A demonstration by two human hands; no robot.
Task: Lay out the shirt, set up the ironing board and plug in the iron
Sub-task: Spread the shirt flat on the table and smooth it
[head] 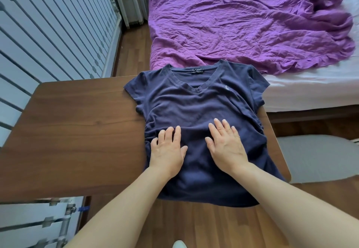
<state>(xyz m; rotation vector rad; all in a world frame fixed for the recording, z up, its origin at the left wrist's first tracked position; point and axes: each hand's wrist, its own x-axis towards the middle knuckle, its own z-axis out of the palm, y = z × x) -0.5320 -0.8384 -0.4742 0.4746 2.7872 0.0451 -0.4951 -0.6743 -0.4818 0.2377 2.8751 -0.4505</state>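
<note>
A navy V-neck T-shirt [196, 100] lies face up on a brown wooden table [73, 123], collar away from me, its hem hanging over the near edge. My left hand [168, 149] rests flat on the shirt's lower left, fingers straight. My right hand [226, 145] presses flat beside it on the lower middle, fingers spread. The fabric is bunched in folds along both side seams near my hands. I see no iron or ironing board.
A bed [303, 88] with a crumpled purple sheet [242, 20] stands just behind the table. A grey cushioned seat [318, 158] sits at the right. White slatted panels [52, 24] line the left wall, and a radiator [38, 226] is below the table.
</note>
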